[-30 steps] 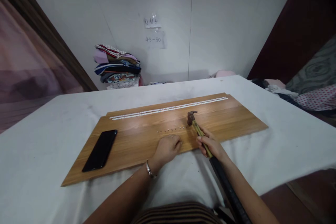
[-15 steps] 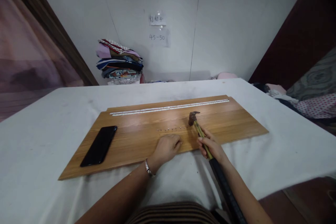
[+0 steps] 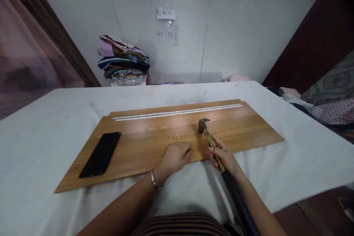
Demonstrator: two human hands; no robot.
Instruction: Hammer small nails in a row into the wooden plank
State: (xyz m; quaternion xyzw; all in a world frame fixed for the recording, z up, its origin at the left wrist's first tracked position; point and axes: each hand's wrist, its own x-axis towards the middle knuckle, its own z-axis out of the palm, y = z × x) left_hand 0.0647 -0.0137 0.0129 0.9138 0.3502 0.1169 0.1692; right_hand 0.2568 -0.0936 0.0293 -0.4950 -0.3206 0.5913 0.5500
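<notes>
My right hand (image 3: pixel 223 156) is wrapped around the claw hammer (image 3: pixel 212 143), gripping its yellowish shaft above the black grip. The rusty hammer head (image 3: pixel 202 126) is low over the wooden board (image 3: pixel 238 129), at the right end of a short row of small nails (image 3: pixel 181 136). Whether the head touches a nail cannot be seen. My left hand (image 3: pixel 177 155) rests on the board's near part, just below the row, with its fingers curled closed. Anything inside those fingers is hidden. A metal bracelet (image 3: pixel 155 179) circles the left wrist.
A black phone (image 3: pixel 100 155) lies on the board's left end. Two white measuring strips (image 3: pixel 177 113) run along its far side. The board lies on a white-covered table (image 3: pixel 298 155). Folded clothes (image 3: pixel 124 61) are stacked behind, near two paper notes (image 3: pixel 166 35) on the wall.
The hammer head has shifted very slightly left and down. My left hand stays in place. The view has tilted a little, so the board's left end appears further left.
</notes>
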